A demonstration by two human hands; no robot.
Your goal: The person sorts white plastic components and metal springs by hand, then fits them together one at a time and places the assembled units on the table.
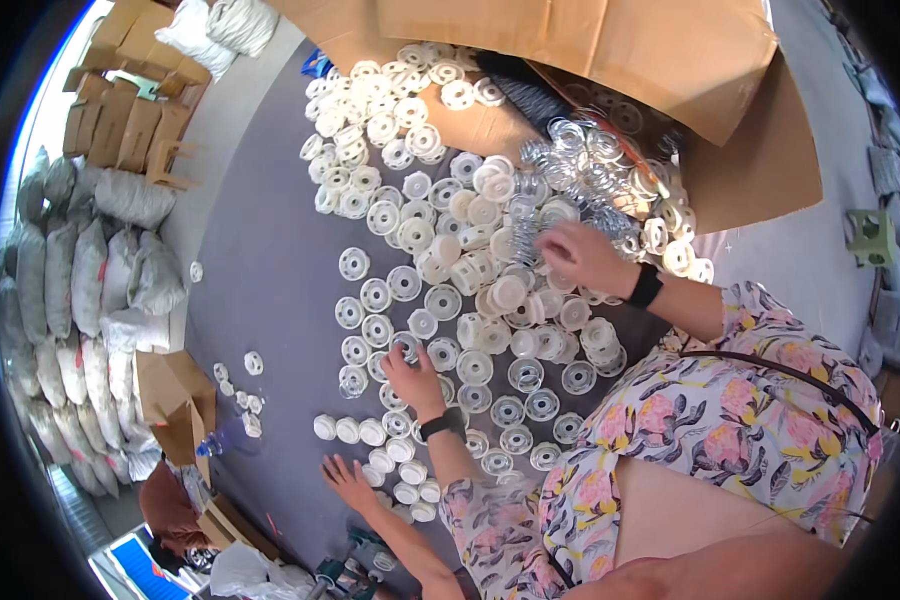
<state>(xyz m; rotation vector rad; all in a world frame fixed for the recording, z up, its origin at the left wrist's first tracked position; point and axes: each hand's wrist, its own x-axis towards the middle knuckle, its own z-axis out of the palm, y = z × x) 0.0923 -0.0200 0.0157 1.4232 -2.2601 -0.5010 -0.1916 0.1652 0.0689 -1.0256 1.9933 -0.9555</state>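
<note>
My left hand (pixel 414 386) bends its fingers round a silvery coil spring (pixel 404 345) over one of the white round plastic parts. Similar ringed parts (pixel 475 367) lie about it in loose rows, some with a metal coil set in them. Farther off, my right hand (pixel 580 256) has its fingers drawn together at the edge of a heap of shiny coil springs (pixel 595 165); what they hold, if anything, is hidden. Between my hands spreads a pile of smaller white discs (pixel 507 292).
A big open cardboard box (pixel 570 45) stands at the far side, beside heaped white parts (pixel 370 105). At the near left, another person's hand (pixel 346 484) rests by stacked white caps (pixel 372 432). Stuffed sacks (pixel 60 280) line the left, and a bottle (pixel 210 443) lies near small caps.
</note>
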